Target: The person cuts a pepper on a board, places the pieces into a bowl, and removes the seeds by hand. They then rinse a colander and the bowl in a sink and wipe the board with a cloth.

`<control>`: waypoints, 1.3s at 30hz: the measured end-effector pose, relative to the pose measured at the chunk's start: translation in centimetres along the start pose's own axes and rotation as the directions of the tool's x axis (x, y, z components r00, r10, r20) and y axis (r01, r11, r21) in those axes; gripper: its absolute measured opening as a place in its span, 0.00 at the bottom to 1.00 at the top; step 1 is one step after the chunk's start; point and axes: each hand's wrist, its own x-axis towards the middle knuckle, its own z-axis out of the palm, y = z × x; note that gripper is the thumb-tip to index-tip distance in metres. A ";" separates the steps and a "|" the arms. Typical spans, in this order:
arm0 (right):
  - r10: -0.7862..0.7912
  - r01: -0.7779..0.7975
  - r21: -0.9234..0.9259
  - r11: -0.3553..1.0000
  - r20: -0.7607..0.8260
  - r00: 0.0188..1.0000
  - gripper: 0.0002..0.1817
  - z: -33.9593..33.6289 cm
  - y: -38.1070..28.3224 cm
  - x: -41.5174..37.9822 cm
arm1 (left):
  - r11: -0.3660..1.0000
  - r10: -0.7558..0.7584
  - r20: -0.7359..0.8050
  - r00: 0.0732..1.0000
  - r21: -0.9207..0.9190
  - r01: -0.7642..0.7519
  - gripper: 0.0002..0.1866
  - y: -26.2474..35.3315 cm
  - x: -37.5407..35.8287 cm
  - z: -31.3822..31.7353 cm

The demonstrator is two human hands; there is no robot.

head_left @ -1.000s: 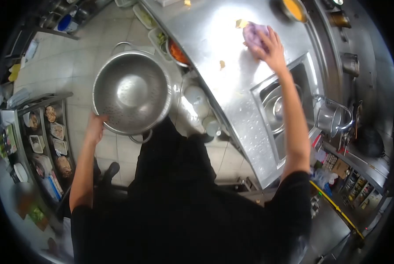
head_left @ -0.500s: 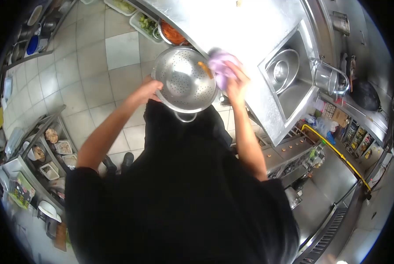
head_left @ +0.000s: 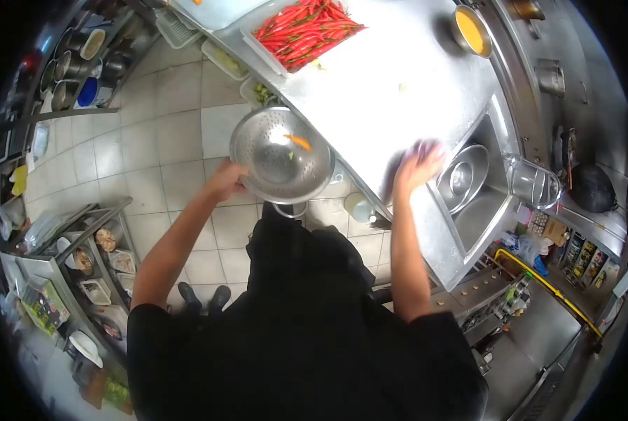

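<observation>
A steel colander (head_left: 265,151) hangs beside the counter's edge, tilted up toward me. My left hand (head_left: 228,179) grips its rim on the left side. Inside it lie an orange strip (head_left: 299,142) that looks like a vegetable piece and a small green scrap. My right hand (head_left: 419,167) is down on the steel counter (head_left: 377,105) near the sink, blurred by motion. Under its fingers shows part of a purple cloth (head_left: 423,148), mostly hidden and darkened by shadow.
A tray of red chillies (head_left: 307,31) stands on the counter's far left, a bowl of orange-yellow liquid (head_left: 473,32) at the back right. The sink (head_left: 479,203) holds metal bowls. Containers of cut vegetables (head_left: 224,59) sit low beside the counter. Racks (head_left: 107,231) stand at left.
My right hand has moved with the cloth from the colander's rim rightward onto the counter. The orange strip now lies farther inside the colander. The view has shifted, showing more of the counter.
</observation>
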 end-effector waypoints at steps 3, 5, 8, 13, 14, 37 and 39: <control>0.163 -0.500 0.760 0.415 0.479 0.863 0.25 2.4 -6.3 11.8 | 0.995 0.078 -0.068 0.995 0.071 -0.074 0.27 3.3 -1.1 -2.2; -0.141 -0.172 0.822 0.543 0.291 0.946 0.23 6.1 -9.2 15.3 | 0.979 0.147 -0.150 0.978 0.164 -0.122 0.26 6.2 -2.4 -2.0; -0.394 0.097 0.804 0.587 0.180 0.901 0.21 6.1 -14.3 13.8 | 0.948 0.115 -0.072 0.991 0.305 -0.088 0.25 10.5 -3.3 -2.6; -0.548 0.245 0.842 0.480 0.069 0.834 0.24 1.2 -19.1 4.2 | 0.913 -0.002 0.022 1.000 0.409 -0.007 0.20 13.9 -3.6 -3.3; -0.612 0.261 0.875 0.407 0.049 0.789 0.25 -0.1 -19.2 2.8 | 0.910 -0.006 0.002 1.000 0.414 0.005 0.18 14.1 -3.7 -3.2; -0.408 0.173 0.789 0.589 0.106 0.907 0.19 -5.2 -16.0 -4.4 | 0.821 0.197 -0.246 0.949 0.571 -0.022 0.07 4.6 -3.9 -3.1; -0.484 0.184 0.858 0.481 0.085 0.871 0.18 -1.9 -16.6 -8.1 | 0.774 0.264 -0.205 0.943 0.629 -0.080 0.08 4.0 -3.6 -4.7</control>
